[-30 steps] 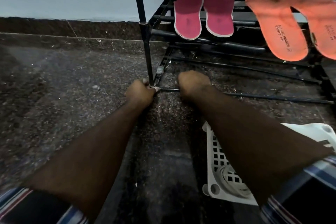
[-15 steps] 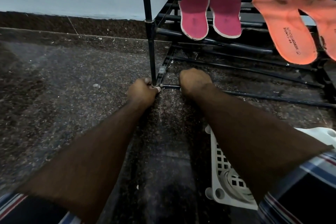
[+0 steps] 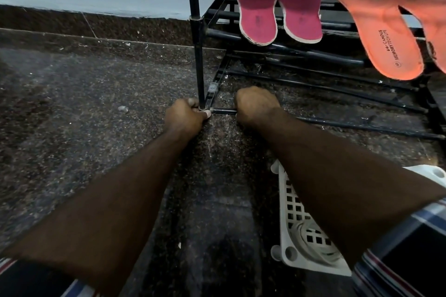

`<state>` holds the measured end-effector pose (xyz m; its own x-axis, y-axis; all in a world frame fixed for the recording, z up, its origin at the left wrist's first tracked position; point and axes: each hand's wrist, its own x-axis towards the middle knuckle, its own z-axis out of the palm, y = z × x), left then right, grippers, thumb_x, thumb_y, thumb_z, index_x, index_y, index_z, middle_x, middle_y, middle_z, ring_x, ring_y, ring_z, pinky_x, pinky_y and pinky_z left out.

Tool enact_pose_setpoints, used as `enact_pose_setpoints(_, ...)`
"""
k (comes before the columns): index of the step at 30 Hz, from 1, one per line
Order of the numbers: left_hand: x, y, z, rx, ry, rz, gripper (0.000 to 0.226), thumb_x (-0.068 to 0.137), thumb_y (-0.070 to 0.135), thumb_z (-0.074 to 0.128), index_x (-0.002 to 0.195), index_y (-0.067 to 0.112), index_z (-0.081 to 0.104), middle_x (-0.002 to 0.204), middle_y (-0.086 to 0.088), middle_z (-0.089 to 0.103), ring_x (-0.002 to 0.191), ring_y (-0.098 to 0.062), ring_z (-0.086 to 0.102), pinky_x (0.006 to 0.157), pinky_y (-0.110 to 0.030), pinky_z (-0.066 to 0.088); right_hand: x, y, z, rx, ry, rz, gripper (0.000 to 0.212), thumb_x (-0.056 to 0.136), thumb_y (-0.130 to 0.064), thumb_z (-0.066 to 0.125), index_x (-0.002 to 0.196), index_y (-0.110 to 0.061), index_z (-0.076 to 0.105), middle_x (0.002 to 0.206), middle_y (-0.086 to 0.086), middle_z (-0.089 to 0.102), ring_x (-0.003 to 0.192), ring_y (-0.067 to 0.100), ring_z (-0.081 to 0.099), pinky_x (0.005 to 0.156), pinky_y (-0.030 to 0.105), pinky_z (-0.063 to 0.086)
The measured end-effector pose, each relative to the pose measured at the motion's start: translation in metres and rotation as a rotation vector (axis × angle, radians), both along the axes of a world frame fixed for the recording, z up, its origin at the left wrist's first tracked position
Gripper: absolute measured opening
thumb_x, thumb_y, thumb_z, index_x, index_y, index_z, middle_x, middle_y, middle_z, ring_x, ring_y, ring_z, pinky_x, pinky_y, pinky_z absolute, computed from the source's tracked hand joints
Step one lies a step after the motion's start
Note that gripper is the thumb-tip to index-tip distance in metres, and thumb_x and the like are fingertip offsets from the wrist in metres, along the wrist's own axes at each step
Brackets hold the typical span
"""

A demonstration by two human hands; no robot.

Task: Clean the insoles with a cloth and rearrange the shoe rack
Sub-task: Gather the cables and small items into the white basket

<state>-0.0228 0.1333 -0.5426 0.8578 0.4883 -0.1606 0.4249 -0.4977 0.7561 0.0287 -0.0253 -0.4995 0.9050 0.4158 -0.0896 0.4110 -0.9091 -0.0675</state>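
A black metal shoe rack [image 3: 196,31] stands on the dark granite floor against the wall. My left hand [image 3: 184,116] grips the foot of its front left post at the corner joint. Just to the right, my right hand [image 3: 255,105] is curled round the rack's lowest front bar [image 3: 362,126]. On the shelf above lie two magenta insoles [image 3: 258,12] side by side and, further right, two orange insoles [image 3: 386,38], one partly cut off by the frame edge. No cloth is in view.
A white plastic lattice basket [image 3: 296,219] lies on the floor under my right forearm. The pale wall with a dark stone skirting [image 3: 96,24] runs behind the rack. Speckled floor [image 3: 84,116] stretches to the left.
Both hands keep their grip on the rack's bottom corner and bar. The view has shifted slightly, so the rack and insoles sit a little further right and lower.
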Motion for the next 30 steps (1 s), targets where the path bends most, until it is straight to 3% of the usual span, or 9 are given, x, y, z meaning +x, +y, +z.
enact_pose_setpoints(5, -0.002, -0.001, 0.0, 0.0, -0.003, -0.007, 0.023, 0.084, 0.033, 0.078, 0.103, 0.02, 0.074, 0.087, 0.007, 0.073, 0.086, -0.012, 0.068, 0.088, -0.039, 0.057, -0.001, 0.001, -0.002, 0.01, -0.008, -0.019, 0.013, 0.09, -0.011, 0.055, 0.1, -0.011, 0.063, 0.102, 0.011, 0.065, 0.082, 0.026, 0.055, 0.08, 0.039, 0.051)
enact_pose_setpoints(9, -0.002, -0.002, 0.001, -0.014, 0.001, -0.004, 0.022, 0.085, 0.033, 0.078, 0.103, 0.021, 0.073, 0.088, 0.008, 0.073, 0.086, -0.011, 0.068, 0.089, -0.038, 0.057, -0.002, 0.006, 0.001, 0.017, 0.007, -0.04, 0.019, 0.09, -0.01, 0.056, 0.107, -0.01, 0.063, 0.108, 0.012, 0.065, 0.096, 0.029, 0.061, 0.083, 0.04, 0.052)
enact_pose_setpoints(14, -0.002, -0.002, 0.002, -0.012, 0.008, 0.012, 0.024, 0.084, 0.032, 0.079, 0.104, 0.02, 0.073, 0.088, 0.008, 0.073, 0.086, -0.012, 0.068, 0.087, -0.037, 0.057, -0.006, 0.012, -0.005, 0.02, -0.002, -0.042, 0.016, 0.089, -0.006, 0.056, 0.103, -0.01, 0.063, 0.104, 0.012, 0.066, 0.081, 0.025, 0.054, 0.082, 0.038, 0.054)
enact_pose_setpoints(18, -0.006, -0.002, 0.007, -0.076, 0.032, -0.019, 0.027, 0.085, 0.027, 0.078, 0.111, 0.022, 0.072, 0.09, 0.01, 0.074, 0.086, -0.009, 0.068, 0.089, -0.036, 0.057, -0.004, 0.003, 0.002, 0.024, 0.059, -0.053, 0.017, 0.091, -0.011, 0.062, 0.108, -0.009, 0.063, 0.108, 0.013, 0.066, 0.097, 0.029, 0.063, 0.087, 0.039, 0.054)
enact_pose_setpoints(21, -0.012, -0.006, 0.01, -0.166, 0.066, -0.049, 0.034, 0.084, 0.021, 0.079, 0.117, 0.023, 0.069, 0.096, 0.009, 0.074, 0.085, -0.01, 0.068, 0.08, -0.031, 0.056, -0.011, -0.005, 0.014, 0.036, 0.095, -0.059, 0.024, 0.089, -0.018, 0.068, 0.11, -0.007, 0.063, 0.113, 0.015, 0.066, 0.102, 0.031, 0.064, 0.088, 0.036, 0.052)
enact_pose_setpoints(25, -0.026, -0.02, 0.015, -0.147, 0.07, 0.09, 0.015, 0.089, 0.021, 0.074, 0.096, 0.022, 0.061, 0.097, -0.003, 0.068, 0.092, -0.021, 0.066, 0.088, -0.043, 0.057, -0.028, -0.033, 0.033, 0.079, 0.063, -0.113, 0.022, 0.09, -0.017, 0.061, 0.11, -0.009, 0.064, 0.113, 0.015, 0.066, 0.103, 0.033, 0.064, 0.084, 0.036, 0.051)
enact_pose_setpoints(27, -0.035, -0.03, 0.018, -0.119, 0.056, 0.132, 0.016, 0.087, 0.025, 0.074, 0.091, 0.024, 0.058, 0.096, -0.004, 0.066, 0.095, -0.025, 0.065, 0.09, -0.044, 0.056, -0.034, -0.067, 0.046, 0.094, 0.054, -0.238, 0.026, 0.089, -0.021, 0.058, 0.111, -0.011, 0.065, 0.115, 0.015, 0.067, 0.106, 0.034, 0.064, 0.086, 0.039, 0.052)
enact_pose_setpoints(30, -0.042, -0.06, 0.023, -0.067, 0.123, -0.097, 0.013, 0.086, 0.03, 0.072, 0.086, 0.02, 0.064, 0.09, -0.005, 0.07, 0.092, -0.028, 0.067, 0.091, -0.043, 0.054, -0.025, -0.133, 0.047, 0.057, 0.13, -0.441, 0.041, 0.087, -0.037, 0.057, 0.119, -0.013, 0.064, 0.126, 0.014, 0.063, 0.116, 0.033, 0.061, 0.096, 0.045, 0.05)
